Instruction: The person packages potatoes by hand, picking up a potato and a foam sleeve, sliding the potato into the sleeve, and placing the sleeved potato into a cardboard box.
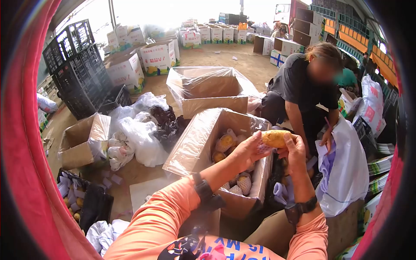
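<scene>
A long yellow mango (pixel 274 138) is held up over the open carton (pixel 190 145) in front of me. My left hand (pixel 248 150) is closed at its left end, where a white foam net (pixel 263 148) shows by the fingers. Round the right end, the fingers and thumb of my right hand (pixel 295 149) are closed. Inside the carton lie several mangoes in foam nets (pixel 244 185). How far the net covers the held mango is partly hidden by my fingers.
Across from me a person (pixel 299 82) bends over a white sack (pixel 344 164) of foam nets. Another plastic-lined carton (pixel 214 105) stands beyond mine. To the left are plastic bags (pixel 141 138), a small carton (pixel 82 138) and stacked black crates (pixel 78 65).
</scene>
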`<state>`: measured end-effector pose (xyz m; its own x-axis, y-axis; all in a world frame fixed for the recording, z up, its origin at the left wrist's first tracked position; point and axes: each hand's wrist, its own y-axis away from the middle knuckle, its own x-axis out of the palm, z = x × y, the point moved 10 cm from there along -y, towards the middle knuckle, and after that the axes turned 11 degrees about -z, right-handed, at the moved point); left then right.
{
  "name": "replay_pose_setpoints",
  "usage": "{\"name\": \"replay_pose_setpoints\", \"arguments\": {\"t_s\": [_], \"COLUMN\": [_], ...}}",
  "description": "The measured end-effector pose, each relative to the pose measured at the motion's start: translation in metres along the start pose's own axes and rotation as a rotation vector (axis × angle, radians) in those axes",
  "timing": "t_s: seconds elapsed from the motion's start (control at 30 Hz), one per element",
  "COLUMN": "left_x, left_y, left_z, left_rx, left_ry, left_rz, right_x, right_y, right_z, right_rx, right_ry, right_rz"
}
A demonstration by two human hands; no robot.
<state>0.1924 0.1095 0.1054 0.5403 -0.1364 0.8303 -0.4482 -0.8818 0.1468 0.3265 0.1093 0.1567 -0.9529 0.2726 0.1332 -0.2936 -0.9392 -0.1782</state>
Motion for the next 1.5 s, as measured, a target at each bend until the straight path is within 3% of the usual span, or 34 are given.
{"name": "replay_pose_setpoints", "arguments": {"t_s": [0.03, 0.13, 0.23, 0.27, 0.33, 0.4, 0.47, 0.53, 0.57, 0.6, 0.67, 0.7, 0.73, 0.77, 0.8, 0.87, 0.93, 1.0, 1.07, 1.13, 1.2, 1.23, 1.27, 1.3, 1.33, 1.4, 1.43, 1.47, 1.5], "left_x": [0.011, 0.011, 0.006, 0.008, 0.013, 0.028, 0.027, 0.038, 0.039, 0.035, 0.029, 0.015, -0.003, -0.015, -0.034, -0.080, -0.090, -0.129, -0.140, -0.166, -0.171, -0.189, -0.204, -0.262, -0.226, -0.243, -0.237, -0.252, -0.268], "left_y": [0.006, 0.007, 0.006, 0.005, 0.002, 0.010, 0.009, 0.014, 0.015, 0.011, 0.009, -0.012, -0.008, -0.012, -0.017, -0.044, -0.027, -0.045, -0.056, -0.092, -0.110, -0.131, -0.150, -0.166, -0.154, -0.174, -0.172, -0.176, -0.178], "left_z": [-0.004, -0.011, -0.014, -0.009, -0.001, 0.012, 0.016, 0.017, 0.013, 0.010, -0.012, -0.022, -0.038, -0.051, -0.063, -0.091, -0.106, -0.103, -0.070, -0.040, 0.013, 0.035, 0.061, 0.090, 0.097, 0.105, 0.106, 0.109, 0.099], "left_rx": [0.082, 0.216, 0.155, 0.114, 0.109, 0.002, -0.007, -0.060, -0.041, -0.017, 0.160, 0.323, 0.433, 0.632, 0.673, 0.741, 0.584, 0.466, 0.167, 0.351, -0.185, -0.137, 0.074, -0.158, -0.011, 0.061, 0.004, 0.114, 0.165], "left_ry": [-0.124, -0.218, -0.230, -0.239, -0.172, -0.171, -0.201, -0.155, -0.169, -0.225, -0.378, -0.432, -0.710, -0.988, -1.071, -1.297, -1.424, -1.585, -1.747, -1.862, -1.825, -1.952, -2.132, -2.055, -2.143, -2.222, -2.257, -2.263, -2.264], "left_rz": [0.027, -0.018, -0.010, 0.018, 0.056, 0.185, 0.175, 0.288, 0.239, 0.207, 0.013, -0.012, -0.248, -0.366, -0.478, -0.531, -0.670, -0.577, -0.453, -0.226, -0.199, -0.106, 0.174, 0.155, 0.245, 0.091, 0.078, 0.224, 0.325], "right_x": [0.001, 0.015, -0.019, -0.035, -0.019, 0.022, 0.031, 0.025, 0.030, 0.021, -0.013, -0.021, -0.009, 0.008, 0.019, 0.000, -0.049, -0.112, -0.170, -0.212, -0.239, -0.254, -0.268, -0.281, -0.292, -0.308, -0.306, -0.302, -0.302], "right_y": [0.001, 0.011, -0.010, -0.022, -0.015, 0.026, 0.032, 0.025, 0.033, 0.025, -0.004, -0.003, 0.010, 0.022, 0.028, 0.021, 0.000, -0.019, -0.025, -0.014, 0.002, 0.010, 0.016, 0.020, 0.021, 0.017, 0.014, 0.008, -0.008], "right_z": [0.004, -0.003, -0.011, -0.026, -0.060, -0.057, -0.037, -0.038, -0.015, -0.006, -0.001, 0.024, 0.021, 0.019, 0.022, 0.048, 0.060, 0.038, -0.011, -0.061, -0.094, -0.105, -0.115, -0.126, -0.138, -0.176, -0.191, -0.206, -0.212], "right_rx": [-0.097, -0.067, -0.005, 0.005, 0.263, 0.547, 0.524, 0.439, 0.390, 0.250, -0.053, -0.418, -0.220, -0.213, -0.229, -0.410, -0.459, -0.292, -0.100, 0.106, 0.248, 0.298, 0.340, 0.386, 0.398, 0.430, 0.486, 0.538, 0.291], "right_ry": [0.040, -0.041, -0.077, 0.038, -0.136, -0.516, -0.537, -0.460, -0.507, -0.468, -0.023, 0.440, 0.225, 0.193, 0.143, 0.194, 0.234, 0.355, 0.446, 0.401, 0.314, 0.348, 0.348, 0.387, 0.473, 0.608, 0.681, 0.750, 1.063], "right_rz": [-0.004, 0.112, 0.023, -0.012, 0.194, 0.633, 0.599, 0.593, 0.677, 0.548, 0.191, 0.037, 0.069, 0.193, 0.322, 0.277, 0.152, -0.028, -0.104, -0.167, -0.163, -0.203, -0.231, -0.263, -0.268, -0.212, -0.187, -0.153, -0.111]}}
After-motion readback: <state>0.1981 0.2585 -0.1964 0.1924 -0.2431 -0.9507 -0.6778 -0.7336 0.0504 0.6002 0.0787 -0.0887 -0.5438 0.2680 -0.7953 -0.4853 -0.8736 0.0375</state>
